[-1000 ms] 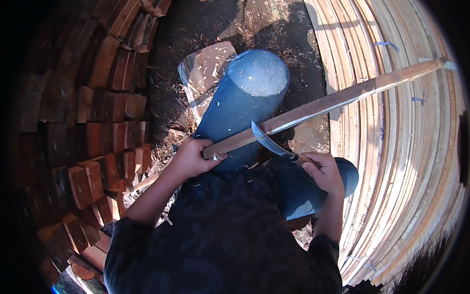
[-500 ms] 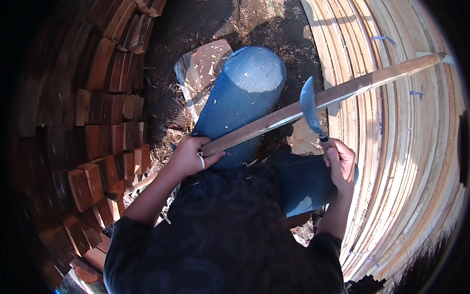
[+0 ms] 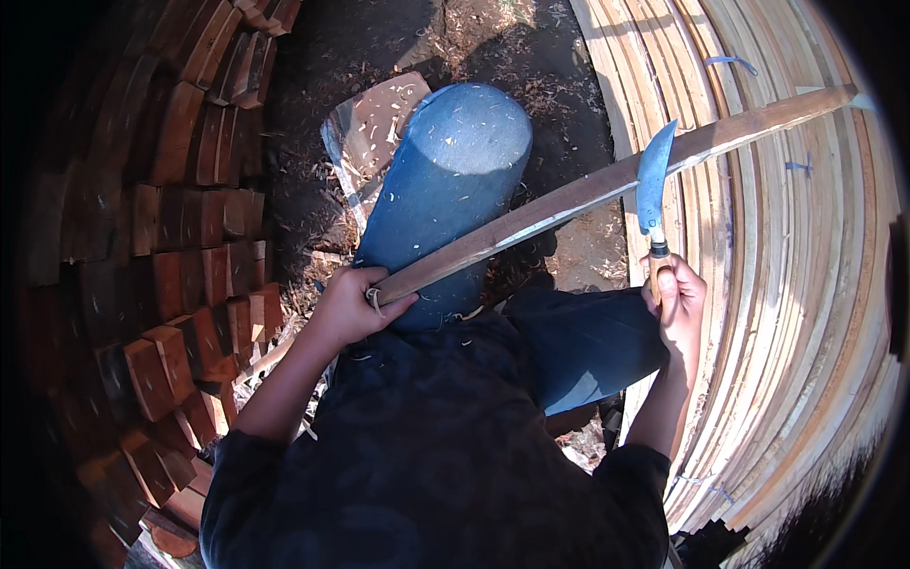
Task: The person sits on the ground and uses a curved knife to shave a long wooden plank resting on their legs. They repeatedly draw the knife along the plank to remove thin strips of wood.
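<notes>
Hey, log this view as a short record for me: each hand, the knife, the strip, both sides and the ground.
Left hand: grips the near end of the wooden strip
Right hand: holds the handle of the curved knife
Knife position: blade overlaps the strip; contact unclear
Strip position: slants up rightward, across a blue trouser leg
Left side: stacked brown wood pieces
Right side: long pale planks
Ground: dark soil, scattered shavings

Dark ground (image 3: 567, 119) strewn with shavings (image 3: 583, 448), brown slab (image 3: 381, 119) on it, wooden strip (image 3: 569, 200) across thigh (image 3: 441, 194)

Forearms (image 3: 286, 384) angled forward, well apart, left fingers (image 3: 364, 276) and right fingers (image 3: 695, 283) curled tight.
</notes>
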{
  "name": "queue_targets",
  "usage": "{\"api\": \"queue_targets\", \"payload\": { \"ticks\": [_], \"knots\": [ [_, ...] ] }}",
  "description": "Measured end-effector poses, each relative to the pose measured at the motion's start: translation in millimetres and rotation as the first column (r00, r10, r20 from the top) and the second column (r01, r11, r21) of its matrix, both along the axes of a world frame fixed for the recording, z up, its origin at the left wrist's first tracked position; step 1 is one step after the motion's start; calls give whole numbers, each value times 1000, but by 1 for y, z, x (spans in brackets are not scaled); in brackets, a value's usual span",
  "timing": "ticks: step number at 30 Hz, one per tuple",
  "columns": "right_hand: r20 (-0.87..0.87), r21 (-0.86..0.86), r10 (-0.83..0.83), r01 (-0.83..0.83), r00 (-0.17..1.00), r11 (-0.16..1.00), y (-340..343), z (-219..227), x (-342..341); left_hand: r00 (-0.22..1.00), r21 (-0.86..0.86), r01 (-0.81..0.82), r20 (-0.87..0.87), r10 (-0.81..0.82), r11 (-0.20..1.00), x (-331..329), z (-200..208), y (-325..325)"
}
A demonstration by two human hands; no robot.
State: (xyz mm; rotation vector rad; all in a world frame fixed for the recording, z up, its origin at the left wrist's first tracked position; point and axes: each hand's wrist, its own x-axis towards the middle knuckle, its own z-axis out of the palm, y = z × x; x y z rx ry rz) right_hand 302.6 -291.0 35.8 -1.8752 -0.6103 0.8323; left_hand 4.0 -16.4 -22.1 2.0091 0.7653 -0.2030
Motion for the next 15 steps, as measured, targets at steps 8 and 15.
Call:
{"api": "queue_targets", "payload": {
  "ticks": [8,15],
  "knots": [
    [-3,261,-141,137,990,955,-5,-12,10,999,-12,-4,32,4,1000,4,0,3],
    [-62,130,-50,57,997,990,-5,-16,17,999,-47,-13,43,15,999,5,1,1]
  ]
}}
